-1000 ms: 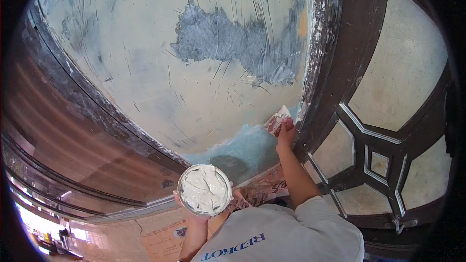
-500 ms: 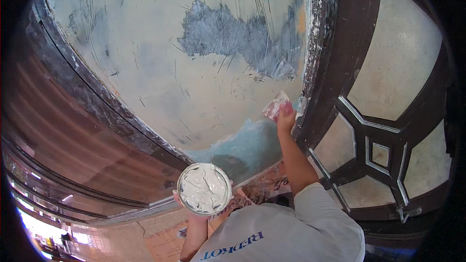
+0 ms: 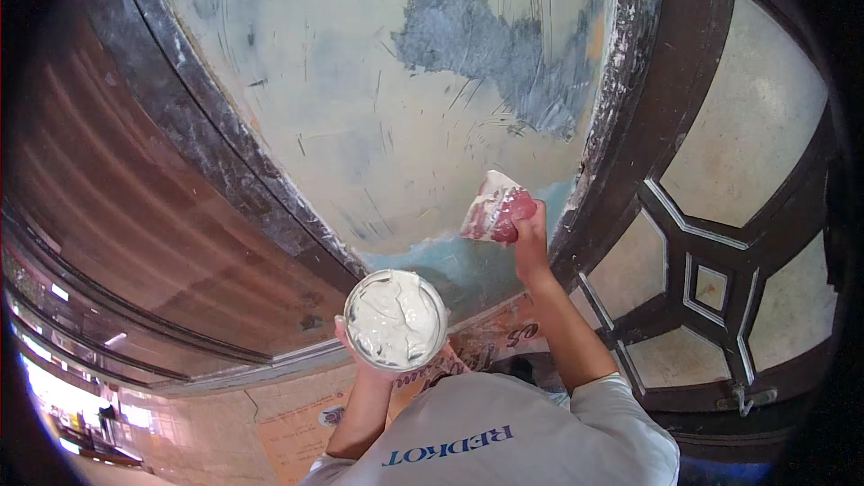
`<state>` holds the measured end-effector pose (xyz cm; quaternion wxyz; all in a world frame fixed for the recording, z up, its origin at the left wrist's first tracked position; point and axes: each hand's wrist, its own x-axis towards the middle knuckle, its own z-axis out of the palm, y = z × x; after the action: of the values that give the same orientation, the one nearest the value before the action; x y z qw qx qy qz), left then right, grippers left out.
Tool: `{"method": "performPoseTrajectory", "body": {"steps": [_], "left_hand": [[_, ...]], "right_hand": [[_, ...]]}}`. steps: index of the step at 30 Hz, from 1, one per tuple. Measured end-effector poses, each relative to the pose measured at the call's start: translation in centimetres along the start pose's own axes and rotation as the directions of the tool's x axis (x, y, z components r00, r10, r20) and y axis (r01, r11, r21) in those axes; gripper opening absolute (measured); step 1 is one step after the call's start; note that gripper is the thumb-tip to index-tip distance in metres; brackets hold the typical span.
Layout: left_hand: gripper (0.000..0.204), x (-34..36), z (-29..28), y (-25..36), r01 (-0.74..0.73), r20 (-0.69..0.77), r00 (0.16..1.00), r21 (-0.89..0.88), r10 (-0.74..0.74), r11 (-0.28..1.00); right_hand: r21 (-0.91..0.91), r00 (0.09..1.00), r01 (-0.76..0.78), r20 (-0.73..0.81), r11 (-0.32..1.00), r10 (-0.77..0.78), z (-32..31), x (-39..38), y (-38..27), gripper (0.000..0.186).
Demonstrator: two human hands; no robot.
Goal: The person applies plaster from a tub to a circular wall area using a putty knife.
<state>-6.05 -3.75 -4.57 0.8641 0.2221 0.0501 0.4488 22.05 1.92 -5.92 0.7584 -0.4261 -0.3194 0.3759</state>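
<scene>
My left hand (image 3: 351, 342) grips a round open tin (image 3: 394, 317) filled with creamy white paste, held low before my chest. In my right hand (image 3: 531, 238) is a flat red spreader (image 3: 502, 207) smeared with white paste, held close to the lower right of a large patchy wall panel (image 3: 315, 117). That panel has a cream coat, a rough grey patch (image 3: 468, 36) higher up and a pale blue band (image 3: 477, 270) along the bottom. Whether the spreader touches the surface I cannot tell. Part of my left hand is hidden by the tin.
A dark door (image 3: 684, 153) with pale inset panels and a metal bolt (image 3: 744, 400) stands at the right. A glossy brown panel (image 3: 153, 243) is on the left. An orange printed sheet (image 3: 297, 436) lies below, and a bright opening (image 3: 63, 396) shows at lower left.
My right hand and spreader have moved left from the panel's right edge, with more of the blade showing. The tin sits higher and slightly further right, and the view has shifted.
</scene>
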Motion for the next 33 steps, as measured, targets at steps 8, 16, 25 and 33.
{"method": "performPoseTrajectory", "body": {"steps": [8, 16, 25, 33], "left_hand": [[0.103, 1.9, 1.6, 1.5, 0.0, 0.003, 1.0, -0.03, 0.0, 1.0], [0.092, 2.5, 0.1, 0.8, 0.039, -0.074, 0.996, -0.05, -0.043, 0.998], [0.091, 1.3, 0.1, 1.1, 0.074, -0.044, 0.996, -0.126, -0.08, 0.989], [0.105, 0.2, -3.7, 1.3, 0.133, -0.076, 0.987, -0.093, -0.141, 0.987]], "right_hand": [[-0.211, 0.885, 0.394, 0.351, 0.895, -0.307, 4.0, -6.8, -2.2, 0.021], [-0.587, 0.829, 0.525, 0.517, 0.616, -0.213, 4.0, -10.2, -5.2, 0.034], [-0.608, 0.665, 0.747, 0.692, 0.269, -0.281, 2.9, -9.9, -3.7, 0.046], [-0.653, 0.666, 0.74, 0.675, 0.163, -0.318, 2.0, -8.9, -2.3, 0.042]]}}
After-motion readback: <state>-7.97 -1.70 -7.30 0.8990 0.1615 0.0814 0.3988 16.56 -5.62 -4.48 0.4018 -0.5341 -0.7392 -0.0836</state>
